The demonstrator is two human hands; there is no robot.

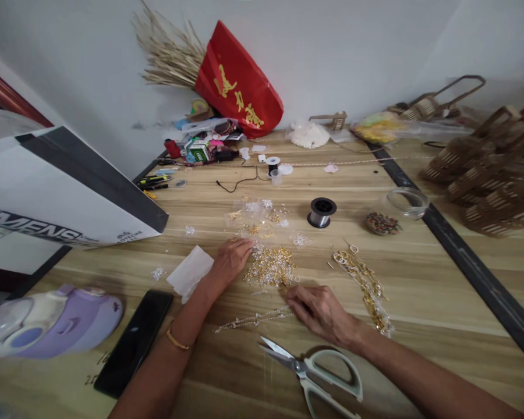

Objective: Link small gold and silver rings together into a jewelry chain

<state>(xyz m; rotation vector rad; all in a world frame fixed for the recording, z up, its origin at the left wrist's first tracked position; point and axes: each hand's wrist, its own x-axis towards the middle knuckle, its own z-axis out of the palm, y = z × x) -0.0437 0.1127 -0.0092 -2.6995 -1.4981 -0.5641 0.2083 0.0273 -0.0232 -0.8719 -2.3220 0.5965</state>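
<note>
A loose pile of small gold and clear beads (pixel 271 267) lies mid-table. At its upper left edge is my left hand (pixel 232 259), fingers together and pointing into the pile; what they pinch, if anything, is hidden. My right hand (pixel 321 308) is closed just below right of the pile. A beaded chain (pixel 257 318) runs leftward along the wood from its fingertips. Below that hand rest scissors (pixel 299 365) with pale handles, blades parted slightly. Several finished-looking gold and clear bead strands (pixel 367 285) lie to the right.
Small clear bags of beads (pixel 253 218) lie behind the pile. A wire spool (pixel 322 212) and a tipped glass jar (pixel 406 203) spilling dark beads (pixel 382 223) stand farther right. At left are a phone (pixel 133 343), white paper (pixel 191 272), a purple bottle (pixel 65 323) and a large box (pixel 70 192).
</note>
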